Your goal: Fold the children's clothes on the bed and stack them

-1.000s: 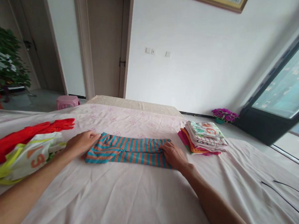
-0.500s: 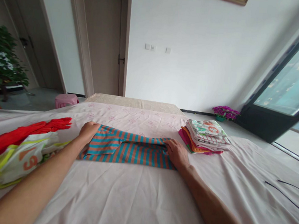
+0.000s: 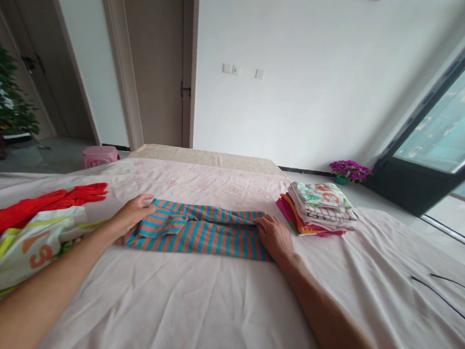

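A blue-and-brown striped shirt (image 3: 210, 238) lies on the bed as a long folded strip, with a short flap turned in at its left end. My left hand (image 3: 135, 212) is at that left end; its fingers are apart beside the upper corner. At the opposite end, my right hand (image 3: 276, 235) has its bent fingers over the shirt's edge; the thumb is hidden. To my left lie a crumpled red garment (image 3: 30, 208) and a white garment with yellow-green trim (image 3: 35, 244), partly behind my left forearm.
A stack of folded clothes (image 3: 321, 209) stands on the pale sheet (image 3: 200, 307) just beyond my right hand. Dark cords (image 3: 445, 304) lie at the far right. Past the bed are a pink stool (image 3: 100, 156), purple flowers (image 3: 350, 171) and a leafy plant (image 3: 4, 89).
The shirt's upper layer has come down flatter. My left hand has loosened from the upper left corner and shifted slightly down and left. The right hand stays at its end.
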A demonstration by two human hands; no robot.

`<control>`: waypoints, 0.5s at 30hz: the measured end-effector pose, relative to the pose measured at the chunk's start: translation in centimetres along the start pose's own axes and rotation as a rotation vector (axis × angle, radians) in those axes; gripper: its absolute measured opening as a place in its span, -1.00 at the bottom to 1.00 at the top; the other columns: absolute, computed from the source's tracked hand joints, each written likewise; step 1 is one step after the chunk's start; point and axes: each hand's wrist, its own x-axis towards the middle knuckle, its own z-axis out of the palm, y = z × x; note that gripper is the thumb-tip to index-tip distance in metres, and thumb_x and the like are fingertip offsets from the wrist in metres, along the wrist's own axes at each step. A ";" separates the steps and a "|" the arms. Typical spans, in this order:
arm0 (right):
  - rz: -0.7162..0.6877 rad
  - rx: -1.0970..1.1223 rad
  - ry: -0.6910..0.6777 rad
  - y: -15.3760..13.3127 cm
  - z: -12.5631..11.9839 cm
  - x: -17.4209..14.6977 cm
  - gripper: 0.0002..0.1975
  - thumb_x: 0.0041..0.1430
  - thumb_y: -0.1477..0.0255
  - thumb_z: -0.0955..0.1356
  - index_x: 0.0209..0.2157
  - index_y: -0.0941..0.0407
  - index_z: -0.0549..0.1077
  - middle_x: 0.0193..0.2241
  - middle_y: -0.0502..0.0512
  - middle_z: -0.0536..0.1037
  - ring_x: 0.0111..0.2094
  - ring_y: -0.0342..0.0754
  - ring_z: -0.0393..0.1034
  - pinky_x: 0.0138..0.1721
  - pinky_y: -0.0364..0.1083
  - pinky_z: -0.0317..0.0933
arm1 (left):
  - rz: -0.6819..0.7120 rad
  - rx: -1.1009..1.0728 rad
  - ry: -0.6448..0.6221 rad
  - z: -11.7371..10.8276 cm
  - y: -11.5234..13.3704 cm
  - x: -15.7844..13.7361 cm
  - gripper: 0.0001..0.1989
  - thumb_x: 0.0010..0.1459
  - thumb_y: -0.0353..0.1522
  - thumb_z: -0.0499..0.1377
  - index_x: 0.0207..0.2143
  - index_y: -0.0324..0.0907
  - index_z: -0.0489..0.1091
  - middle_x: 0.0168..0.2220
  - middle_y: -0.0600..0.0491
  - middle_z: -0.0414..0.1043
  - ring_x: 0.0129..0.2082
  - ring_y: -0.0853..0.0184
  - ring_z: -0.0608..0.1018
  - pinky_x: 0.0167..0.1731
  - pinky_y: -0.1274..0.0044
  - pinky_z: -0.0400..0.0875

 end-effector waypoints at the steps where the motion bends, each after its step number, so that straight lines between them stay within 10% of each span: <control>1: 0.003 0.007 0.026 0.1 0.0 0.0 -0.72 0.32 0.41 0.21 -0.09 0.02 0.53 -0.18 0.10 0.53 -0.12 -0.01 0.36 -0.06 -0.09 0.16 | -0.045 -0.074 -0.026 -0.2 0.1 -0.3 -0.46 0.12 -0.30 0.23 0.15 -0.21 0.25 -0.25 -0.08 0.60 -0.29 0.22 0.64 -0.31 0.46 0.53; 5: 0.041 0.022 0.060 0.6 0.2 -0.2 -0.75 0.32 0.37 0.23 -0.13 0.01 0.53 -0.20 0.10 0.53 -0.13 -0.01 0.38 -0.09 -0.09 0.17 | -0.122 -0.018 -0.009 -0.8 0.5 -1.3 -0.47 0.11 -0.21 0.20 0.11 -0.21 0.29 -0.26 -0.06 0.60 -0.27 0.21 0.64 -0.27 0.46 0.53; 9: 0.030 0.035 -0.004 0.7 0.6 -0.4 -0.76 0.28 0.42 0.25 -0.12 0.01 0.53 -0.17 0.08 0.54 -0.11 -0.02 0.38 -0.08 -0.10 0.18 | 0.134 0.450 0.142 -0.6 0.9 -2.8 -0.47 0.06 -0.10 0.18 0.04 -0.16 0.39 -0.07 -0.07 0.54 -0.07 0.14 0.57 -0.12 0.43 0.46; 15: 0.023 0.027 0.035 0.7 0.6 -0.4 -0.73 0.25 0.47 0.26 -0.05 0.04 0.48 -0.14 0.11 0.52 -0.08 -0.02 0.37 -0.05 -0.10 0.16 | 0.457 0.812 -0.131 1.1 1.7 -6.1 -0.63 -0.03 -0.17 0.24 -0.14 -0.04 0.48 -0.03 0.04 0.49 -0.02 0.17 0.51 -0.07 0.46 0.37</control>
